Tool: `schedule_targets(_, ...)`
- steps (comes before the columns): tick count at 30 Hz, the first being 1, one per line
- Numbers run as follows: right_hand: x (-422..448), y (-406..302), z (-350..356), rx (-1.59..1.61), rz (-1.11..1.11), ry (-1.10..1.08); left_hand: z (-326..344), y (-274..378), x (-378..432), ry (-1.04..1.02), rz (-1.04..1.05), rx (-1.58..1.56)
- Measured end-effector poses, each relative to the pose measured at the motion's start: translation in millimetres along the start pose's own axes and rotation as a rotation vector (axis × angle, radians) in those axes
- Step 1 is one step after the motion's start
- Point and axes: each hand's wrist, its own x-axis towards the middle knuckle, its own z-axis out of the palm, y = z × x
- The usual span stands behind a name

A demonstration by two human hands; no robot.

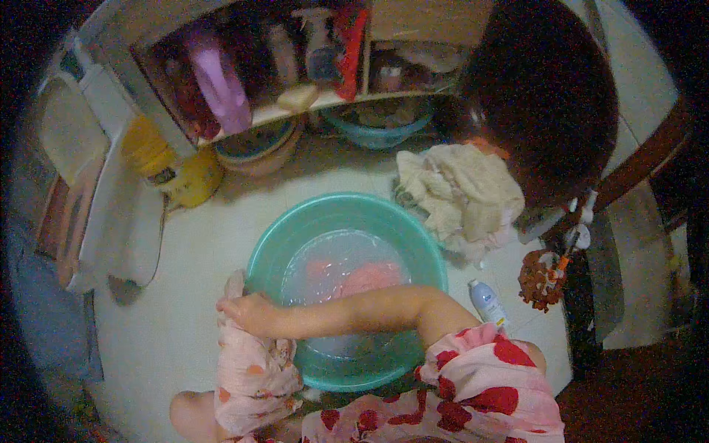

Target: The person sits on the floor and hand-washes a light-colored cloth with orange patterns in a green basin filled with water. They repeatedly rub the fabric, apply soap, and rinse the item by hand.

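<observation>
A teal plastic basin point(349, 374) sits before me, holding cloudy, sudsy water and a pink cloth point(368, 277). My right forearm crosses over it. At its left rim my right hand point(252, 313) has its fingers closed on pink printed fabric point(255, 371), which looks like the sleeve on my left arm. Just above those fingers, a pale, blurred shape seems to be my left hand point(235, 283); its fingers cannot be made out. A pale blue bottle point(488, 302) lies to the right of the basin. Behind the basin's right rim is a heap of cream cloth point(471, 188).
At the back stands a shelf point(277, 111) with bottles and a red packet. Two bowls, one light blue point(382, 135), sit beneath it. A yellow container point(194, 180) is at left. On the right are a large dark rounded object point(543, 99) and a brown textured item point(537, 282).
</observation>
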Motion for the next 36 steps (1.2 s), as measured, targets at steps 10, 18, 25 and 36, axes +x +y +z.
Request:
schedule_targets(10, 45.6, 4.1, 1.2, 0.595, 0.404, -0.228, 3.7, 20.8, 15.4, 0.013, 0.001, -0.029)
schedule_targets(18, 48.6, 9.4, 3.9, 0.968, 0.392, -0.199, 56.2, 42.1, 60.6, -0.045, 0.017, -0.015)
schedule_targets(25, 55.8, 17.6, -7.8, 0.508, 0.302, -0.166, 87.3, 58.1, 102.8, -0.147, 0.073, 0.000)
schedule_targets(36, 53.4, 15.6, -26.2, 0.363, 0.056, -0.310, 85.9, 77.3, 109.4, -0.124, 0.075, 0.007)
